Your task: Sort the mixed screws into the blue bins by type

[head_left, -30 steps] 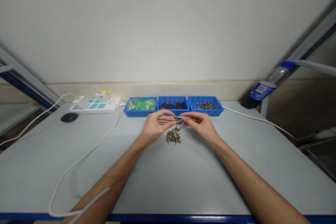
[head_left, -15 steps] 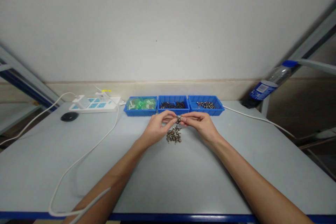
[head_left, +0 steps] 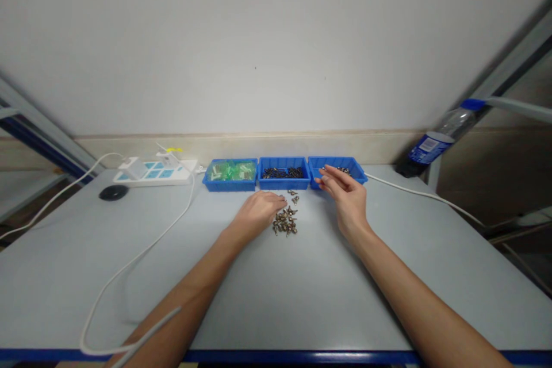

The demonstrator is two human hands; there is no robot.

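Observation:
A small pile of metal screws (head_left: 284, 222) lies on the grey table (head_left: 276, 293), with a few loose ones (head_left: 294, 195) just behind it. My left hand (head_left: 257, 211) rests on the table touching the pile's left side, fingers curled under; what they hold is hidden. My right hand (head_left: 347, 195) is raised with fingers stretched out over the front rim of the right blue bin (head_left: 357, 172), which holds similar screws. Nothing shows between its fingers. The middle blue bin (head_left: 283, 184) holds dark screws. The left blue bin (head_left: 230, 186) holds green and white plastic pieces.
A white power strip (head_left: 150, 172) sits at the back left, with a white cable (head_left: 142, 253) looping to the front edge. A black disc (head_left: 112, 192) lies near it. A plastic bottle (head_left: 435, 146) leans at the back right, beside another cable (head_left: 414, 192).
My hands were pinched together on a screw above the pile. They have parted: the right hand moved back and right to the right bin, the left dropped to the table beside the pile.

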